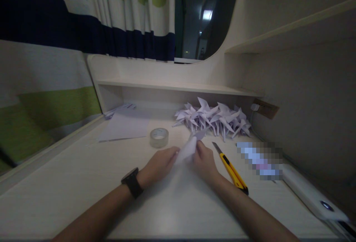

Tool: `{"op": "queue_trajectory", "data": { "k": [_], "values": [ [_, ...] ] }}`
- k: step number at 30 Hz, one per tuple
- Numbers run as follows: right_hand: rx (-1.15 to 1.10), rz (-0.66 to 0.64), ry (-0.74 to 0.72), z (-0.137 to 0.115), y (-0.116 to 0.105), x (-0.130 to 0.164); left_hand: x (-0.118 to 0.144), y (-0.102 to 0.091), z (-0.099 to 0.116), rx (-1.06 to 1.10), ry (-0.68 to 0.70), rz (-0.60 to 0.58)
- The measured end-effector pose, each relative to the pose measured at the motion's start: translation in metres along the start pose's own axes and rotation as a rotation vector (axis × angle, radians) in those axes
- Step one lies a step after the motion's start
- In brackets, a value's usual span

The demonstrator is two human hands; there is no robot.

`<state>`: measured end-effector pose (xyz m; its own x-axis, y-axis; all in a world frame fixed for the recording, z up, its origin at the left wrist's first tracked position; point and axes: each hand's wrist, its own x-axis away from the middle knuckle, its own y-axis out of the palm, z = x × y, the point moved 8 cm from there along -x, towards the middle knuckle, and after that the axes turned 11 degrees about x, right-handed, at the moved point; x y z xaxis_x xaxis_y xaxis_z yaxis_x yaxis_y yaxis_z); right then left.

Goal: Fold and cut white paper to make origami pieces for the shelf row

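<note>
Between my two hands is a white sheet of paper (187, 152), partly folded or curled and a little blurred. My left hand (162, 162), with a dark watch on the wrist, pinches its left edge. On the other side, the fingers of my right hand (204, 160) are closed on the paper near its upper right part. A roll of clear tape (159, 138) stands just beyond my left hand. To the right of my right hand lies a yellow utility knife (232, 169), its blade out and pointing away from me.
Folded paper pinwheels (213, 117) are heaped at the back right. White paper sheets (125, 123) lie stacked at the back left. A blurred-out phone-like object (258, 160) and a white device (311, 193) are along the right. A low shelf (178, 85) overhangs the back.
</note>
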<state>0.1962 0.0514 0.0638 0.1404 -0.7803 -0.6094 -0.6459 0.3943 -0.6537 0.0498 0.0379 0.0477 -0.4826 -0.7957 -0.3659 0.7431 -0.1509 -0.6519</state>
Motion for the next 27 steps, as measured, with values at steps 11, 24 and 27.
{"op": "queue_trajectory", "data": {
  "k": [11, 24, 27],
  "values": [
    [0.015, -0.026, 0.032, 0.0011, 0.0043, 0.0013, -0.0013, -0.0012, 0.0027, -0.070, 0.032, 0.018],
    [0.094, -0.065, -0.021, -0.0020, 0.0056, 0.0023, -0.0009, 0.0002, -0.0026, -0.085, 0.018, 0.030],
    [0.114, -0.075, -0.019, -0.0033, 0.0060, 0.0032, -0.0006, -0.0006, -0.0008, -0.085, 0.025, 0.035]
  ]
}}
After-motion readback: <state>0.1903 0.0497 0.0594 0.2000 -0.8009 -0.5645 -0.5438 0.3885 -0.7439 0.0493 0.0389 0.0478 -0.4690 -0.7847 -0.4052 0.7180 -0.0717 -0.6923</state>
